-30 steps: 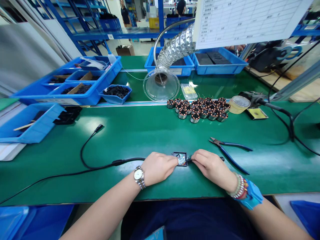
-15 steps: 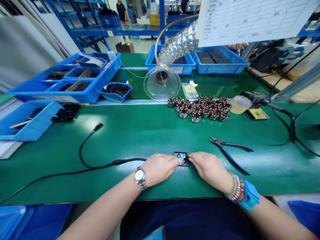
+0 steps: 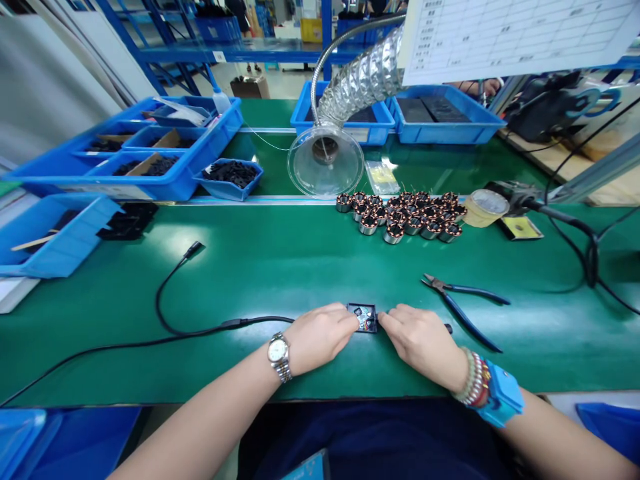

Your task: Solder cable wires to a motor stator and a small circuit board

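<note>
A small black square housing (image 3: 364, 316) with coloured wires inside lies on the green mat near the front edge. My left hand (image 3: 320, 335), with a wristwatch, pinches its left side with closed fingers. My right hand (image 3: 423, 340), with bead bracelets and a blue wrist strap, presses closed fingertips against its right edge. A black cable (image 3: 200, 331) runs from under my left hand off to the left. A short dark end (image 3: 449, 328) pokes out beyond my right hand.
Blue-handled cutters (image 3: 463, 300) lie right of my hands. Several copper-wound stators (image 3: 400, 217) cluster further back, beside a tape roll (image 3: 484, 207). A clear fume hood (image 3: 325, 162) on a foil hose stands behind. Blue part bins (image 3: 150, 157) line the left and back.
Both hands stay on the black housing. My right fingertips have closed in against its right edge. The camera tilted slightly.
</note>
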A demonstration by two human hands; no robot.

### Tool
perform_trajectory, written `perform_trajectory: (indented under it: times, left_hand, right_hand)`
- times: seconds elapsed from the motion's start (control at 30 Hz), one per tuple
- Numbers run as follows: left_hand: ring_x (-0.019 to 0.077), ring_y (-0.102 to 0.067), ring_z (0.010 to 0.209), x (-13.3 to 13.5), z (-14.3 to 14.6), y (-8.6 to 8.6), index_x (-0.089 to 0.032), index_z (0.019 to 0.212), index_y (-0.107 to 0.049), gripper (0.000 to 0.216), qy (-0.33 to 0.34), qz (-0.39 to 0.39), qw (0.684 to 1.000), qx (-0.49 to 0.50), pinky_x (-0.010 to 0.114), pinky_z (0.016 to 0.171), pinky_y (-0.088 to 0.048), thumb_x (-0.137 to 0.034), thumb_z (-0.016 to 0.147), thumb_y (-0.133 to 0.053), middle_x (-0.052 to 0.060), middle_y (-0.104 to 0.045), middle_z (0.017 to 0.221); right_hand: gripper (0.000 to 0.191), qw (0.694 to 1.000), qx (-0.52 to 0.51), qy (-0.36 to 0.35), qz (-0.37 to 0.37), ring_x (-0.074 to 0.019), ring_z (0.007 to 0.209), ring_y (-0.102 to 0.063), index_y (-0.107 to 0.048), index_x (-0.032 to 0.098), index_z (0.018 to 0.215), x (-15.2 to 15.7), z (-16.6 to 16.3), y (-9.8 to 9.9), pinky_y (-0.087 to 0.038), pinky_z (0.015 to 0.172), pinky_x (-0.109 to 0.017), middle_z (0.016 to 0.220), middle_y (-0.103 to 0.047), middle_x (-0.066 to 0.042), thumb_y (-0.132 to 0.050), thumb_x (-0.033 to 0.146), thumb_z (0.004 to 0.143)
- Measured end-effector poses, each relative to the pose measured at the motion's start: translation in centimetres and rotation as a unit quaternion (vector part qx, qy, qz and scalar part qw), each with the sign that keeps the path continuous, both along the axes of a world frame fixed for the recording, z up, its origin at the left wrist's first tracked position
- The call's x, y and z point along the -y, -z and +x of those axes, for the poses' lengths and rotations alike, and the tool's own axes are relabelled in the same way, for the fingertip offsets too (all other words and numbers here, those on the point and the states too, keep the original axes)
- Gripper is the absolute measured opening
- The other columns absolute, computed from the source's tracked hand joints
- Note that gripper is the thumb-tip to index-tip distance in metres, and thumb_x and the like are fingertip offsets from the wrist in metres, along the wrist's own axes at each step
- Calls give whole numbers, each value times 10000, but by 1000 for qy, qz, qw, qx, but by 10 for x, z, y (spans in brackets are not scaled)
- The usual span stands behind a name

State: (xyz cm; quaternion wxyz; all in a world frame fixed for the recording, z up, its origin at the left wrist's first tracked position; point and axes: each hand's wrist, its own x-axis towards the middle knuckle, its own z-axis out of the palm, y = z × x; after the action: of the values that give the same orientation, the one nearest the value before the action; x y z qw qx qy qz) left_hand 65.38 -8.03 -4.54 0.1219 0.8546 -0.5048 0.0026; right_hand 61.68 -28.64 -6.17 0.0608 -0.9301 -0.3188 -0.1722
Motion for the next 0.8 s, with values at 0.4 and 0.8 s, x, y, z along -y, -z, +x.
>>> perform_trajectory:
  times: [0.4, 0.8]
  left_hand:
    - [147, -514, 739, 0, 1, 1, -159, 827, -537, 150, 3, -12, 1000, -9, 235, 667, -441, -137, 875, -397, 24, -576, 743]
    - [162, -537, 763, 0, 1, 2, -147, 877, -565, 152, 2, -23, 1000, -11, 255, 702, -454, -138, 866, -414, 42, -596, 755]
  right_hand:
    - [166, 998, -5, -5, -56, -164, 610, -438, -575, 137, 810, 0, -1, 6, -248, 528, -298, 653, -563, -44, -419, 84, 830]
    - [117, 996, -74, 14, -49, -179, 730, -491, -596, 166, 904, 7, 4, -9, -373, 603, -284, 768, -574, -48, -494, 185, 851]
